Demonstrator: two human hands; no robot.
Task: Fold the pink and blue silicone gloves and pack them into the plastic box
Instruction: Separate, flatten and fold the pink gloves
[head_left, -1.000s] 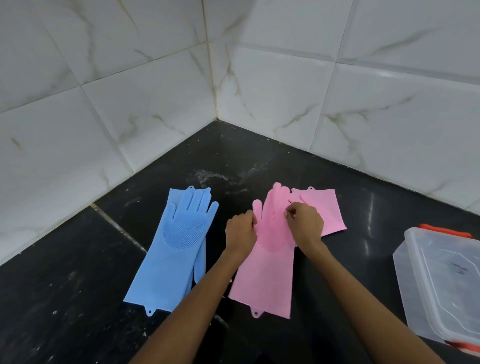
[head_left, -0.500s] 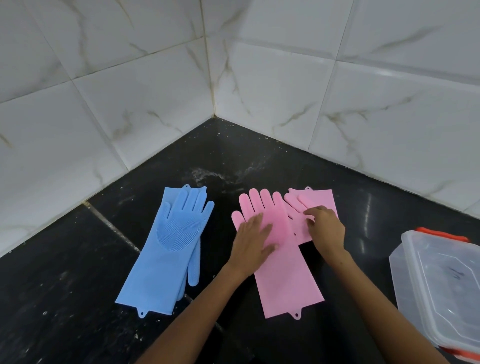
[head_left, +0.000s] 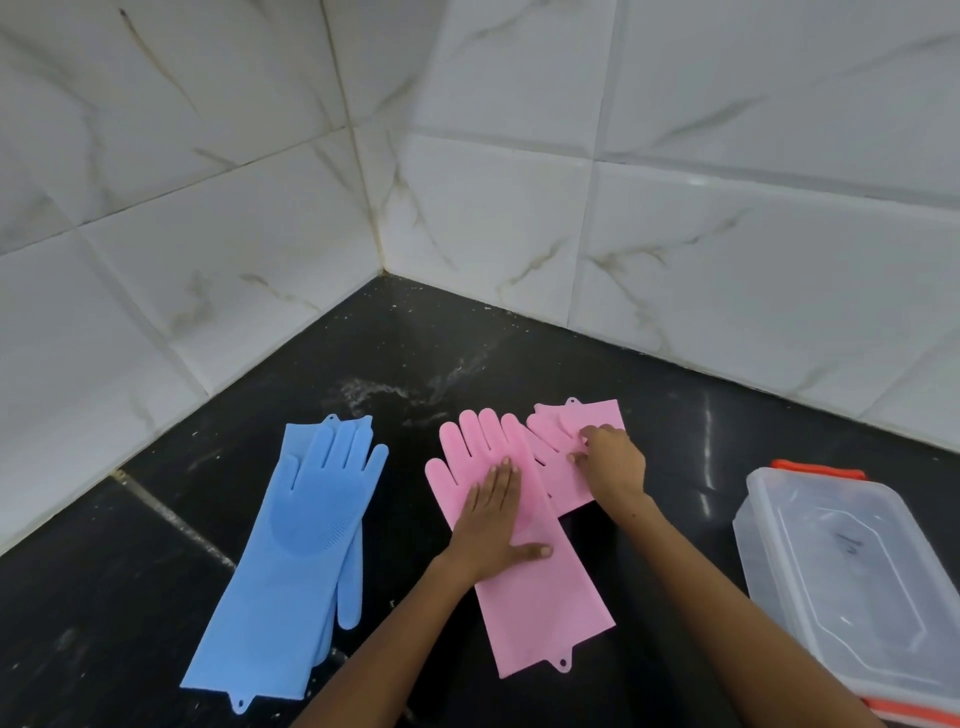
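Note:
A long pink silicone glove lies flat on the black counter, fingers toward the wall. My left hand presses flat on its palm, fingers straight. A second pink glove, folded short, lies just right of it, and my right hand rests on it with fingers bent down onto it. Two stacked blue silicone gloves lie flat at the left, untouched. The clear plastic box with orange clips stands at the right edge with its lid on.
White marble-look tiled walls meet in a corner behind the gloves. The black counter has white dust marks and a grout line at the left.
The long pink glove was spread out flat with its fingers fanned. My left hand went from gripping it to pressing flat. My right hand shifted right onto the folded pink glove.

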